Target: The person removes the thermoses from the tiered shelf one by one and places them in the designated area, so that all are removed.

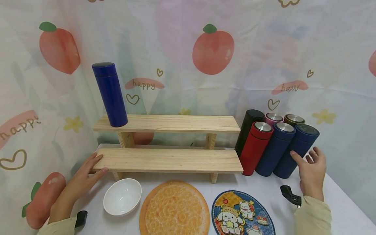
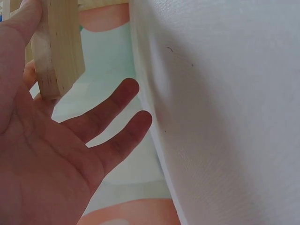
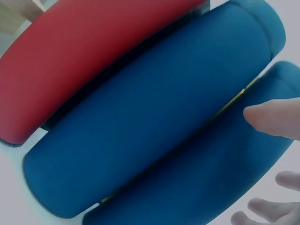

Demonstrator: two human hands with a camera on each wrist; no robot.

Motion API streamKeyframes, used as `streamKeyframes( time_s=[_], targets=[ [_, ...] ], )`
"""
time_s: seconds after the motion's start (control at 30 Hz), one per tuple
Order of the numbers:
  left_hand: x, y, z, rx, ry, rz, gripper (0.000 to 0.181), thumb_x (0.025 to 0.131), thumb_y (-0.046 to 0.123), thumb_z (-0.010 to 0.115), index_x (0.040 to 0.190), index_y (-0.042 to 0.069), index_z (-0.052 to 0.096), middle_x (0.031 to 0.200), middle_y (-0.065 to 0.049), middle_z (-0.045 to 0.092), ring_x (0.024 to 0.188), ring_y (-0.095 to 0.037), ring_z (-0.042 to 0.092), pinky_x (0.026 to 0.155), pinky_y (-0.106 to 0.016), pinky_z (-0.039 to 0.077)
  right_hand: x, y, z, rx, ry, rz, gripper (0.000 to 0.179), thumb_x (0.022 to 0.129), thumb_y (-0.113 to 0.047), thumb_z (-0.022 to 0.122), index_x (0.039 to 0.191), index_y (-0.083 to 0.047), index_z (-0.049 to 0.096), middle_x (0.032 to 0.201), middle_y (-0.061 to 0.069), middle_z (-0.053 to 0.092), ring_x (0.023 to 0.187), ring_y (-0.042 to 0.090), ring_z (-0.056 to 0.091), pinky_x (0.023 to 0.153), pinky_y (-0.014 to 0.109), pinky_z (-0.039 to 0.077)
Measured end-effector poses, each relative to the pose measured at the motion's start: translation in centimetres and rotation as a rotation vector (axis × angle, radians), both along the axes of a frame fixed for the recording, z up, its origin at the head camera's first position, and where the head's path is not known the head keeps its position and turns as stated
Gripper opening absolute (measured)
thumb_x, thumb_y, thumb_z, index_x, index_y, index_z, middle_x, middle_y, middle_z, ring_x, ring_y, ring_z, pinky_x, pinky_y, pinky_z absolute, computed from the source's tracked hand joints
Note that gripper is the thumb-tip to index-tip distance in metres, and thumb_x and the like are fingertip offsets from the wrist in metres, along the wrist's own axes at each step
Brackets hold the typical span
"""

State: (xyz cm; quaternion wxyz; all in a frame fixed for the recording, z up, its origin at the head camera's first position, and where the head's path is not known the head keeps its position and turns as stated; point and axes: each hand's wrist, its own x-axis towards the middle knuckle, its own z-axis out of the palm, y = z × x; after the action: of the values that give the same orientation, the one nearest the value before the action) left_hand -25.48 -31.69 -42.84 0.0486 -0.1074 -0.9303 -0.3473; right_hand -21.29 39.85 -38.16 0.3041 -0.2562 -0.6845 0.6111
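My left hand [image 1: 83,178] pinches the left end of the lower board of a two-tier wooden shelf [image 1: 170,160]. In the left wrist view its thumb and nearer fingers lie on either side of the board end [image 2: 58,56], while two other fingers stick out free. At the right, my right hand [image 1: 313,171] is beside the rightmost dark blue thermos [image 1: 296,151], fingers spread and loosely bent. Its thumb [image 3: 274,117] overlaps the thermos side; whether it touches I cannot tell. Left of that thermos stand another blue thermos [image 1: 276,148] and a red one [image 1: 257,148].
A black thermos [image 1: 246,130], a pink one [image 1: 274,117] and a dark one [image 1: 294,119] stand behind. One blue thermos [image 1: 110,94] is on the upper board's left end. In front lie a white bowl [image 1: 122,196], a round tan mat [image 1: 174,209] and a cartoon mat [image 1: 243,213].
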Motion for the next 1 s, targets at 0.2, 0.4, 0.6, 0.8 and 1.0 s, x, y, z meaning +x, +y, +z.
streamKeyframes(
  time_s=[0.2,0.4,0.6,0.8,1.0],
  targets=[
    [-0.1,0.0,-0.1,-0.007,-0.010,0.005,0.079,0.107,0.037,0.068,0.164,-0.003,0.031,0.171,-0.035,0.013,0.151,-0.064,0.019,0.111,-0.082,0.026,1.0,-0.8,1.7,0.131,0.074,-0.059,0.083,0.102,-0.018,0.067,0.171,-0.016,0.021,0.178,0.004,0.018,0.162,0.018,0.018,0.128,0.028,0.014],
    [-0.1,0.1,-0.1,-0.011,-0.027,0.010,0.080,0.107,0.039,0.067,0.164,-0.003,0.030,0.171,-0.036,0.012,0.151,-0.064,0.017,0.111,-0.083,0.025,2.0,-2.0,4.0,0.201,0.168,-0.084,0.079,0.101,-0.016,0.067,0.170,-0.016,0.028,0.176,0.001,0.025,0.160,0.014,0.023,0.126,0.022,0.015],
    [-0.1,0.2,0.0,-0.007,-0.033,0.009,0.081,0.107,0.039,0.067,0.165,-0.003,0.029,0.171,-0.035,0.010,0.151,-0.064,0.018,0.111,-0.082,0.026,2.8,-4.2,6.8,0.254,0.264,-0.070,0.076,0.099,-0.010,0.069,0.167,-0.014,0.034,0.173,0.000,0.032,0.158,0.012,0.028,0.122,0.015,0.019],
    [0.0,0.1,0.0,0.003,-0.014,0.004,0.079,0.107,0.037,0.067,0.164,-0.003,0.030,0.171,-0.036,0.011,0.151,-0.064,0.018,0.111,-0.083,0.026,3.0,-7.0,8.3,0.332,0.347,-0.006,0.073,0.098,-0.006,0.069,0.165,-0.011,0.040,0.169,0.004,0.039,0.155,0.015,0.035,0.122,0.016,0.024],
    [0.0,0.1,0.1,-0.007,-0.028,0.010,0.080,0.108,0.040,0.066,0.165,-0.002,0.029,0.171,-0.035,0.010,0.151,-0.064,0.018,0.110,-0.083,0.026,2.5,-9.3,8.2,0.433,0.428,0.102,0.072,0.099,-0.005,0.070,0.164,-0.009,0.041,0.168,0.006,0.041,0.154,0.018,0.039,0.122,0.021,0.028]
  ],
)
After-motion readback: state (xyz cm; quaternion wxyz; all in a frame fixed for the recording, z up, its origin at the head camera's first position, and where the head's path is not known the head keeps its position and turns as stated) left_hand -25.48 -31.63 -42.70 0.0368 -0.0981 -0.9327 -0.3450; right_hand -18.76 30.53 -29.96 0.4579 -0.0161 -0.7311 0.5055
